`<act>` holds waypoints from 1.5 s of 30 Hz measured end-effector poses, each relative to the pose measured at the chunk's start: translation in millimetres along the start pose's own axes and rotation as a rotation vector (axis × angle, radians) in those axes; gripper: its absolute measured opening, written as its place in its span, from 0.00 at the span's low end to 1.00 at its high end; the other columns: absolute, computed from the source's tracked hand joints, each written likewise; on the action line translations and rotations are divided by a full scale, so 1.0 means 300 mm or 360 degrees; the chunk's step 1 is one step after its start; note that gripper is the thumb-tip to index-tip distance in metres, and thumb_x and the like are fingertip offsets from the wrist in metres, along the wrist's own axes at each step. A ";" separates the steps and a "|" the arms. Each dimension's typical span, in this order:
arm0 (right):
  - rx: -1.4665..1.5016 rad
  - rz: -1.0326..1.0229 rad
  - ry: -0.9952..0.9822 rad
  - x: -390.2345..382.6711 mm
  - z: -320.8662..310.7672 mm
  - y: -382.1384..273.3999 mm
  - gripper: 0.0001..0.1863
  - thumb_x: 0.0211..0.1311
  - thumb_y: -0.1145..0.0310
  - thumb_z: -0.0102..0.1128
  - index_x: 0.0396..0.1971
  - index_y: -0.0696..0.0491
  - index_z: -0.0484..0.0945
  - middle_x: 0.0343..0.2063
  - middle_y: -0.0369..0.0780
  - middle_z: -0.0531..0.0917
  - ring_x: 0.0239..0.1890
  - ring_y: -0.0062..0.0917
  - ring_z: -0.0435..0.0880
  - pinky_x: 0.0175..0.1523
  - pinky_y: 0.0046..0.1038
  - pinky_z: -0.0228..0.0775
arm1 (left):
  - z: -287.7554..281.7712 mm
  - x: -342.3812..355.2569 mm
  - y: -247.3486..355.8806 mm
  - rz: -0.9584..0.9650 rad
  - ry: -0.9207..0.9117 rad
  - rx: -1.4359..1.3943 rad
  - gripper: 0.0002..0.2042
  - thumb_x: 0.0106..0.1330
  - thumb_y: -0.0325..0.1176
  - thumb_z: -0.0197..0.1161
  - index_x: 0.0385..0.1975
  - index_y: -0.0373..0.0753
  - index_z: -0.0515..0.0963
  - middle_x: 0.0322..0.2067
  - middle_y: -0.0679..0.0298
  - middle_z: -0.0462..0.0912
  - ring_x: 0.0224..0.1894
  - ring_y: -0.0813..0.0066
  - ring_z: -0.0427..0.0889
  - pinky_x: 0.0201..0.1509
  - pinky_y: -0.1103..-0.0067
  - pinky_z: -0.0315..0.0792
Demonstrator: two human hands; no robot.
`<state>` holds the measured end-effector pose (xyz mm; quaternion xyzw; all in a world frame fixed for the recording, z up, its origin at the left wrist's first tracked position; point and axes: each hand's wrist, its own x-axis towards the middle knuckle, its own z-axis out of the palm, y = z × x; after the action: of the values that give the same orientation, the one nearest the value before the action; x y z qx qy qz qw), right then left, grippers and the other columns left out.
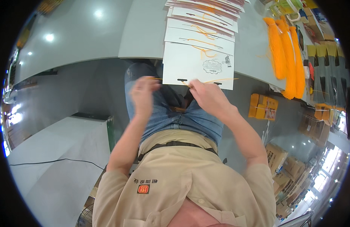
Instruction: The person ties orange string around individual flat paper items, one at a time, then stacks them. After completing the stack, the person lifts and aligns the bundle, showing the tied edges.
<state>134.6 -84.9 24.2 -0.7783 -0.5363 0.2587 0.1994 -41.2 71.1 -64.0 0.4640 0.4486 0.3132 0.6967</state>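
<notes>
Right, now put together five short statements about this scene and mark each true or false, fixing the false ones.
1. The right hand is at the near edge of the front white card, by an orange thread. True.
2. The orange bundles are left of the cards. False: the orange bundles lie to the right of the cards.
3. The white cards overlap one another in a row. True.
4. Both hands wear gloves. False: the left hand and the right hand are bare.
5. The front card has no slots. False: it has dark slots along its near edge.
</notes>
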 end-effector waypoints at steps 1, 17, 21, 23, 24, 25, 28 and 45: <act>0.0053 0.0021 -0.0034 -0.045 -0.013 0.011 0.06 0.69 0.70 0.56 0.39 0.57 0.73 0.28 0.48 0.83 0.33 0.46 0.84 0.38 0.41 0.75 | -0.071 0.055 0.032 -0.0142 0.0264 -0.0210 0.08 0.75 0.29 0.54 0.37 0.34 0.80 0.27 0.67 0.79 0.25 0.79 0.75 0.34 0.78 0.75; 0.0330 0.0261 0.0940 -0.065 -0.086 0.203 0.04 0.65 0.75 0.62 0.37 0.58 0.79 0.30 0.43 0.82 0.28 0.31 0.81 0.36 0.30 0.73 | 0.334 -0.225 -0.064 -0.0523 -0.1451 0.0247 0.07 0.68 0.28 0.62 0.36 0.29 0.82 0.28 0.63 0.84 0.30 0.78 0.83 0.38 0.80 0.79; 0.0335 0.0240 0.1074 -0.062 -0.066 0.188 0.04 0.65 0.75 0.63 0.37 0.58 0.79 0.30 0.43 0.82 0.28 0.30 0.81 0.35 0.29 0.73 | 0.397 -0.159 -0.060 -0.1030 -0.1006 -0.0177 0.08 0.71 0.29 0.60 0.44 0.34 0.80 0.37 0.63 0.84 0.38 0.76 0.85 0.44 0.79 0.81; 0.0291 0.0222 0.1044 -0.074 -0.052 0.179 0.05 0.64 0.75 0.63 0.38 0.58 0.79 0.30 0.43 0.83 0.27 0.29 0.80 0.34 0.28 0.74 | 0.437 -0.146 -0.068 -0.1125 -0.0963 -0.0527 0.08 0.72 0.28 0.58 0.47 0.35 0.80 0.39 0.63 0.84 0.39 0.76 0.85 0.45 0.78 0.80; 0.0275 0.0218 0.1028 -0.086 -0.041 0.175 0.05 0.64 0.75 0.63 0.38 0.58 0.80 0.30 0.43 0.83 0.27 0.29 0.80 0.34 0.28 0.74 | 0.452 -0.147 -0.075 -0.1125 -0.0958 -0.0724 0.09 0.73 0.28 0.56 0.48 0.36 0.79 0.40 0.63 0.83 0.40 0.75 0.85 0.46 0.78 0.80; 0.0352 0.0256 0.1004 -0.102 -0.029 0.172 0.06 0.64 0.75 0.63 0.39 0.58 0.80 0.30 0.42 0.83 0.26 0.27 0.80 0.34 0.27 0.74 | 0.463 -0.152 -0.083 -0.1197 -0.0977 -0.0671 0.08 0.73 0.28 0.55 0.47 0.36 0.80 0.40 0.63 0.83 0.39 0.76 0.84 0.46 0.78 0.80; 0.0750 0.0342 0.1064 -0.173 0.029 0.157 0.10 0.65 0.74 0.64 0.44 0.59 0.80 0.29 0.38 0.84 0.25 0.17 0.79 0.32 0.23 0.72 | 0.447 -0.171 -0.108 -0.1083 -0.1379 -0.0524 0.07 0.74 0.29 0.57 0.43 0.34 0.81 0.37 0.63 0.83 0.37 0.78 0.83 0.46 0.79 0.80; 0.1267 0.0776 0.1026 -0.171 0.196 0.081 0.07 0.68 0.71 0.65 0.36 0.59 0.81 0.26 0.30 0.78 0.25 0.10 0.71 0.31 0.17 0.65 | 0.212 -0.161 -0.134 -0.1263 -0.1166 0.0055 0.09 0.73 0.34 0.63 0.40 0.34 0.82 0.25 0.69 0.80 0.26 0.82 0.79 0.43 0.79 0.81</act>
<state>101.0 -139.5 -26.6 -0.7841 -0.1142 0.2289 0.5655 -1.5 -8.3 -74.6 0.3491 0.3222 -0.1636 0.8646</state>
